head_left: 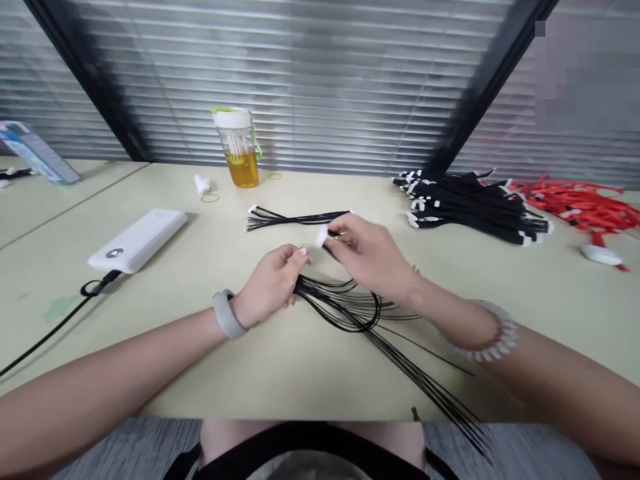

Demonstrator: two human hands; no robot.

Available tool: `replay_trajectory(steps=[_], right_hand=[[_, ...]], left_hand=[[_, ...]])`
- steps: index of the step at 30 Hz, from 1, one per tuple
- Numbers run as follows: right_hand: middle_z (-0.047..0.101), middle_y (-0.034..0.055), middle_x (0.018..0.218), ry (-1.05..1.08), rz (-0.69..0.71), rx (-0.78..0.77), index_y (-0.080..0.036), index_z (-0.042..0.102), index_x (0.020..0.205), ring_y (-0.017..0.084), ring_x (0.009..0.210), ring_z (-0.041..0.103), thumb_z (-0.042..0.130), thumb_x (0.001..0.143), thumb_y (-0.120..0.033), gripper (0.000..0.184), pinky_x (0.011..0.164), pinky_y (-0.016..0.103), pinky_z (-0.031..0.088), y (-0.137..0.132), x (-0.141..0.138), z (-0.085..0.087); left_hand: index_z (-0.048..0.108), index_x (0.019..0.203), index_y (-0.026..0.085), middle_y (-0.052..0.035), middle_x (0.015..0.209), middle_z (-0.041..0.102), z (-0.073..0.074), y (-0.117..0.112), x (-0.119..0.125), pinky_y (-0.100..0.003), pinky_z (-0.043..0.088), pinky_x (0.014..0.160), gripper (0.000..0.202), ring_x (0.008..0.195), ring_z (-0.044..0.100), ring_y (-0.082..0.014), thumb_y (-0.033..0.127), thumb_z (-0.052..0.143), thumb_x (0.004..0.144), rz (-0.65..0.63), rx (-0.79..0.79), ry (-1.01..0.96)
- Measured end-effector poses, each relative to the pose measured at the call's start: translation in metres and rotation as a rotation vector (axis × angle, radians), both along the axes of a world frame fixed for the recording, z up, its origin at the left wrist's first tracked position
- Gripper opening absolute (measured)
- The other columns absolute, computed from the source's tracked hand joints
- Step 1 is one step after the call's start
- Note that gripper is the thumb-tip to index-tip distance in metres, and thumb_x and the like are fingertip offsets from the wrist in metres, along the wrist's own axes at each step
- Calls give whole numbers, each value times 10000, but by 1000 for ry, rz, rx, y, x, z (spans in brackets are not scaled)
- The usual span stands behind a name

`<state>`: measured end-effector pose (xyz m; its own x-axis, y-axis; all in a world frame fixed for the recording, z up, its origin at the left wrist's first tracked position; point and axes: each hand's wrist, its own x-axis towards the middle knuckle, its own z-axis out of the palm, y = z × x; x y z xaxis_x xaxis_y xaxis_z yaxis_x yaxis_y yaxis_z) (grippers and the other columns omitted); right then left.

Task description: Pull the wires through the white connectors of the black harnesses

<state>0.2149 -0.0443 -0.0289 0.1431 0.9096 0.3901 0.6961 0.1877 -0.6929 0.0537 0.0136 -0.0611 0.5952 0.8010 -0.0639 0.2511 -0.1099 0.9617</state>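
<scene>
My left hand is closed around one end of a bundle of thin black wires. The wires fan out to the right, and their loose ends hang over the table's front edge. Just to the right, my right hand pinches a small white connector with black wire at it. A short gap separates the connector from my left fingertips. Behind both hands lies a short black wire harness with a white connector at its left end; my right hand is close to its right end.
A white power bank with a black cable lies at left. At the back stand a bottle of amber drink and crumpled white tissue. On the right are piled black harnesses, red wires and a white oval object.
</scene>
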Motion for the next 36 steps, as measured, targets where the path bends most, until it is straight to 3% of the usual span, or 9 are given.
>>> replay_trajectory(steps=[4, 9, 17, 20, 22, 25, 28, 33, 36], right_hand=[[649, 26, 929, 5, 8, -18, -175, 575, 956, 121, 731, 582, 499, 839, -246, 155, 703, 281, 473, 2, -21, -19], [623, 73, 1043, -6, 58, -22, -144, 597, 1012, 151, 937, 582, 461, 813, -106, 243, 866, 318, 477, -7, -25, -25], [568, 86, 1256, 11, 114, -19, -148, 592, 1161, 162, 1189, 502, 449, 838, -102, 356, 1074, 382, 366, -23, -14, -28], [496, 91, 1347, 51, 136, -30, -152, 545, 1238, 164, 1208, 495, 468, 849, -135, 396, 1021, 347, 430, -30, -12, -20], [453, 83, 1381, 74, 119, 23, -186, 520, 1256, 148, 1077, 577, 505, 844, -165, 412, 824, 282, 536, -38, -8, -9], [601, 60, 1071, 32, 30, 154, -175, 620, 991, 107, 780, 597, 539, 822, -162, 188, 571, 217, 500, -52, 2, 8], [601, 15, 764, 47, -5, -12, -172, 608, 778, 97, 667, 558, 543, 802, -149, 73, 526, 205, 445, -57, 15, 12], [556, -22, 623, 479, 24, -312, -167, 544, 737, 81, 544, 543, 603, 773, -234, 96, 506, 206, 452, -51, 34, 1], [595, -8, 641, 500, 119, -381, -168, 588, 739, 89, 586, 571, 602, 771, -204, 51, 557, 208, 470, -51, 37, 2]], left_hand=[[498, 806, 157, 70, 489, 377, 1, -6, 1, -142, 310, 282, 465, 295, 375, -43, 613, 414, 848, 33, -13, -63], [458, 718, 163, 79, 475, 366, 1, -8, 1, -138, 305, 282, 398, 291, 372, -38, 534, 461, 862, 71, -55, -40], [458, 664, 157, 74, 430, 366, 5, -14, 2, -139, 304, 320, 373, 316, 398, -45, 463, 463, 878, -103, 56, 15], [459, 679, 157, 65, 483, 398, 5, -18, 1, -152, 324, 328, 350, 326, 419, -48, 435, 435, 891, -113, 105, -6], [467, 689, 158, 60, 475, 413, 5, -18, 0, -161, 317, 323, 359, 320, 416, -54, 450, 423, 894, -48, 102, -7], [516, 726, 155, 58, 421, 396, 2, -17, -1, -163, 288, 312, 404, 315, 394, -64, 521, 434, 876, 51, 41, -9], [532, 746, 153, 55, 453, 404, -3, -16, 0, -158, 277, 305, 440, 314, 376, -52, 575, 459, 847, 117, -40, -70], [518, 777, 153, 30, 633, 504, -13, -16, 0, -151, 302, 292, 447, 321, 372, -20, 598, 496, 815, 153, -150, -186], [507, 769, 156, 20, 694, 537, -16, -16, -1, -145, 313, 290, 434, 330, 377, -12, 588, 509, 814, 154, -188, -215]])
